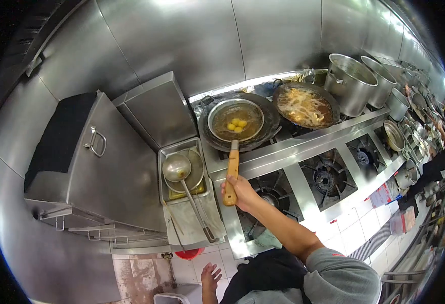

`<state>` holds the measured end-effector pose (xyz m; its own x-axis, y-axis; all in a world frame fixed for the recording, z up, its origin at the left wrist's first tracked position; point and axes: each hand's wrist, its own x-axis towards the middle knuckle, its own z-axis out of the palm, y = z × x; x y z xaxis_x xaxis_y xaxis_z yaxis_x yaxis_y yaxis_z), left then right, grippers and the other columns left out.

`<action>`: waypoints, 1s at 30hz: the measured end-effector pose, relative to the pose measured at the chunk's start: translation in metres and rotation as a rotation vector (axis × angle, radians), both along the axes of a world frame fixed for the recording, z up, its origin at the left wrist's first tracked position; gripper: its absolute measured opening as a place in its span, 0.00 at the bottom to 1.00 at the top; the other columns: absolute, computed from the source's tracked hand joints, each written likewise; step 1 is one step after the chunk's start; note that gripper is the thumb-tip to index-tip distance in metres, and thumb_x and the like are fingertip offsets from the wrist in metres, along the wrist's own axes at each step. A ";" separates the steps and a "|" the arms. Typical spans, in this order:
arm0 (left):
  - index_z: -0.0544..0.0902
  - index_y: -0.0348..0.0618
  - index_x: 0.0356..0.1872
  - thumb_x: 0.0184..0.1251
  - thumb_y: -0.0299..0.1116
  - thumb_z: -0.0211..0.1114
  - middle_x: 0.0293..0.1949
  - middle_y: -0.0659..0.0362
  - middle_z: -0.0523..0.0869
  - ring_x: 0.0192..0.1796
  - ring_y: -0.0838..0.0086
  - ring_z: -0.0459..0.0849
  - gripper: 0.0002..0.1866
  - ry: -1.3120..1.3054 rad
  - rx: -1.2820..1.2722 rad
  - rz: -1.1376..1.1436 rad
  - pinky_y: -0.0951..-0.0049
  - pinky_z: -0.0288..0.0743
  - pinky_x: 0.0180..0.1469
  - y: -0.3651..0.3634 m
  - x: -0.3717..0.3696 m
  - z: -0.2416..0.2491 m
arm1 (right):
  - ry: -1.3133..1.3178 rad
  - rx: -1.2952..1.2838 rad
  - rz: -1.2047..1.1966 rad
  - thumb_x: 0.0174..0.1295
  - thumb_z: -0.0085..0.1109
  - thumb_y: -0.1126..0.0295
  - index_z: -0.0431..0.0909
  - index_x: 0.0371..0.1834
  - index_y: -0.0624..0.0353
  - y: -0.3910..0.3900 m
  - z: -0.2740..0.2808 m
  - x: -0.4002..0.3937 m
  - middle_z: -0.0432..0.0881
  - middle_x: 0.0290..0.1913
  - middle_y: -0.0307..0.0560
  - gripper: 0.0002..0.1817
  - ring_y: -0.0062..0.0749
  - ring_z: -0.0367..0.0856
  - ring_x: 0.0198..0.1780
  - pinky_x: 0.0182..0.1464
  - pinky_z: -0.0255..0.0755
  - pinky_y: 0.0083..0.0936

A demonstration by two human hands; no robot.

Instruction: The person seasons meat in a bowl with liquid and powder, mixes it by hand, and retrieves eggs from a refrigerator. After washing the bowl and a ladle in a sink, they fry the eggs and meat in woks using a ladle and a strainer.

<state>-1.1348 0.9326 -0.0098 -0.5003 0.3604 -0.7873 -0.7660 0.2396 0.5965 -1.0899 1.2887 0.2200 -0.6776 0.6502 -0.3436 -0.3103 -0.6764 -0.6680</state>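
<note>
My right hand (237,191) is wrapped round the wooden handle (232,172) of a round strainer (210,120). The strainer rests in a dark wok (269,119) at the back left of the stove, with several yellow balls (236,124) in its liquid. Low in the view, my left hand (211,276) hangs beside the body with its fingers apart, holding nothing. A ladle (176,167) lies over a metal tray (160,167) left of the stove, its long handle pointing toward me.
A second wok (303,105) with bubbling, frothy food stands to the right. Beyond it are tall steel pots (349,86). Burners (325,181) line the front of the stove. A steel cabinet (116,167) stands at left, and a red bowl (187,254) sits below the counter.
</note>
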 end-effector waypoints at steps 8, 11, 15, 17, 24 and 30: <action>0.69 0.50 0.58 0.63 0.40 0.62 0.51 0.56 0.80 0.47 0.60 0.82 0.23 0.054 0.011 0.009 0.57 0.74 0.46 -0.002 -0.015 0.002 | -0.072 0.009 -0.079 0.71 0.45 0.56 0.68 0.45 0.57 -0.002 -0.003 -0.006 0.77 0.32 0.42 0.15 0.30 0.76 0.30 0.33 0.73 0.26; 0.69 0.51 0.58 0.64 0.37 0.61 0.48 0.57 0.81 0.41 0.64 0.83 0.21 0.200 -0.077 -0.137 0.61 0.74 0.39 -0.035 -0.011 -0.033 | -0.147 0.005 0.009 0.71 0.40 0.48 0.72 0.43 0.57 -0.013 -0.015 0.010 0.76 0.29 0.39 0.22 0.27 0.75 0.27 0.29 0.69 0.22; 0.70 0.54 0.57 0.65 0.38 0.59 0.45 0.59 0.81 0.41 0.65 0.83 0.20 0.090 -0.279 -0.193 0.60 0.74 0.38 -0.131 0.012 -0.104 | -0.295 0.078 0.168 0.70 0.43 0.50 0.75 0.51 0.55 -0.047 -0.101 0.041 0.76 0.29 0.37 0.21 0.22 0.74 0.28 0.29 0.69 0.22; 0.70 0.54 0.57 0.65 0.38 0.59 0.46 0.59 0.81 0.41 0.64 0.83 0.20 -0.015 -0.345 -0.142 0.60 0.74 0.38 -0.170 0.029 -0.111 | -0.459 0.157 0.392 0.68 0.46 0.53 0.75 0.53 0.54 -0.070 -0.165 0.063 0.79 0.32 0.37 0.20 0.22 0.76 0.29 0.29 0.70 0.22; 0.70 0.54 0.57 0.65 0.40 0.59 0.47 0.59 0.80 0.42 0.64 0.83 0.20 -0.174 -0.387 -0.005 0.59 0.75 0.38 -0.223 0.063 -0.107 | -0.594 0.360 0.689 0.67 0.50 0.50 0.72 0.60 0.51 -0.112 -0.149 0.043 0.81 0.45 0.39 0.24 0.26 0.81 0.40 0.38 0.73 0.26; 0.70 0.55 0.57 0.66 0.41 0.59 0.48 0.59 0.80 0.42 0.63 0.83 0.20 -0.114 -0.237 0.065 0.58 0.75 0.39 -0.188 0.029 -0.117 | -0.375 0.095 0.543 0.67 0.48 0.46 0.69 0.56 0.53 -0.119 -0.132 -0.021 0.79 0.40 0.38 0.24 0.24 0.78 0.33 0.35 0.72 0.24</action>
<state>-1.1055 0.7451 -0.1265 -0.4199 0.1288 -0.8984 -0.8433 0.3105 0.4387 -1.1110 1.1696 0.0881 -0.7632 0.2898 -0.5775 0.3222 -0.6041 -0.7289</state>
